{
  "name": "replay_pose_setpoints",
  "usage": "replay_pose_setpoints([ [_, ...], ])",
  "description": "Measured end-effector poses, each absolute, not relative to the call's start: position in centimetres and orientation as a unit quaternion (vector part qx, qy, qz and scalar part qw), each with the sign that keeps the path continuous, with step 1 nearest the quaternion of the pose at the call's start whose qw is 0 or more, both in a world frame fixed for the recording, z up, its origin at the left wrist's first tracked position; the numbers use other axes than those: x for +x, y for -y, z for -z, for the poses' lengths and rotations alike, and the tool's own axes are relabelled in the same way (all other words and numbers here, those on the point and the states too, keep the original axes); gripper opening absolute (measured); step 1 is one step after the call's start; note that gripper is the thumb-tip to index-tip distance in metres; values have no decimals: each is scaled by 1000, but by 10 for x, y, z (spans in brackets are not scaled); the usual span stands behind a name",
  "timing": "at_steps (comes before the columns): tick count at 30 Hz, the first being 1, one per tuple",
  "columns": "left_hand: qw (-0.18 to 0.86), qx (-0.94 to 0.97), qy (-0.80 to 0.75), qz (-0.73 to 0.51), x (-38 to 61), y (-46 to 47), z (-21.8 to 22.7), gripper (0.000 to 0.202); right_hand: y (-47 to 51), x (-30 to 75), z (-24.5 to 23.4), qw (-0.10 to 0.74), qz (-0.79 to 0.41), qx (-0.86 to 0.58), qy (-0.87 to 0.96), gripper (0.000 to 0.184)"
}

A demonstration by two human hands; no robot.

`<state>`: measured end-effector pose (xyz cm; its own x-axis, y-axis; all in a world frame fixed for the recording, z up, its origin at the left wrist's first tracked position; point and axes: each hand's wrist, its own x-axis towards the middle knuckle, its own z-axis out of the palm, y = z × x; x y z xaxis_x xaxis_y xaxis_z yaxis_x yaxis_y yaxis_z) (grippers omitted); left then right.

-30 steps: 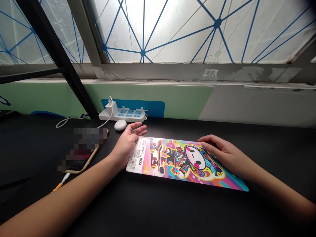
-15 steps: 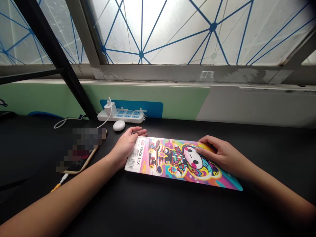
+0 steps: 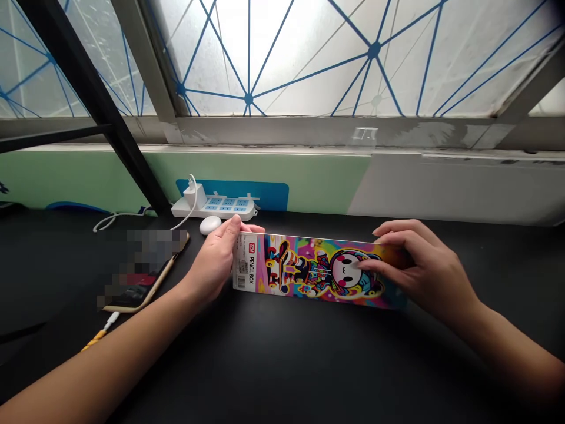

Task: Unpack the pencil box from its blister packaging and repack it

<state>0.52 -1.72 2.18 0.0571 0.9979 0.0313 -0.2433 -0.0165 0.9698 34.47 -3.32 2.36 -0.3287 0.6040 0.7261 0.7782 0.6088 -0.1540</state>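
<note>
Now, my grip: my left hand (image 3: 215, 262) and my right hand (image 3: 419, 265) are well apart, clamped on opposite ends of the pencil box (image 3: 318, 271).

Pencil box: held between my hands above the worktop (image 3: 309, 365), tilted, with its printed face toward me; a shadow lies along its near edge.

Its face: a bright cartoon figure on a skateboard, with "PENCIL BOX" and a barcode at the left end.

Left hand: wrapped around the left end, fingers rising over the far edge beside the label.

Right hand: fingers spread across the face, the fingertips reaching the figure's head; the far right end is partly hidden behind them.

Left of the box: a phone (image 3: 143, 274) with a gold edge lies on the worktop just beside my left wrist, its face pixelated; a cable (image 3: 99, 338) with a yellow band runs from its lower end.

Far edge: a white oval case (image 3: 210, 224) sits just beyond my left hand, near a power strip (image 3: 213, 207) with a charger (image 3: 196, 195) plugged in.

Behind: a green wall panel (image 3: 265, 176) runs below a frosted window (image 3: 309, 59) crossed by blue lines, with a black strut (image 3: 88, 100) slanting across the left.
</note>
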Motion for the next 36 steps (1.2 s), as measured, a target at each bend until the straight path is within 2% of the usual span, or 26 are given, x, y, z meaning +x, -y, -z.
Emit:
replay_pose_setpoints([
  [4,534,488,-387,-571,2,19,-31,50,45,338,-25,409,194,-414,790,28],
  [9,444,546,-389,-595,-1,22,-35,62,55,329,-25,402,243,-361,805,27],
  [15,460,584,-395,-539,-12,22,-41,63,63,325,-31,368,111,-418,823,18],
  [18,458,666,-404,-428,-19,20,-47,43,67,326,-31,320,72,-400,856,33],
  [20,415,748,-406,-322,-22,19,-49,33,69,324,-28,294,66,-370,879,40],
  [23,320,844,-397,-169,-22,21,-45,60,70,317,-21,257,60,-333,905,52],
  [26,247,877,-394,-122,-20,22,-35,80,67,312,-14,222,34,-329,917,64],
  [31,203,895,-376,-128,-19,21,-28,79,64,312,-10,200,-45,-356,912,71],
  [36,162,904,-376,-119,-15,22,-29,74,62,315,-11,194,-116,-376,899,59],
])
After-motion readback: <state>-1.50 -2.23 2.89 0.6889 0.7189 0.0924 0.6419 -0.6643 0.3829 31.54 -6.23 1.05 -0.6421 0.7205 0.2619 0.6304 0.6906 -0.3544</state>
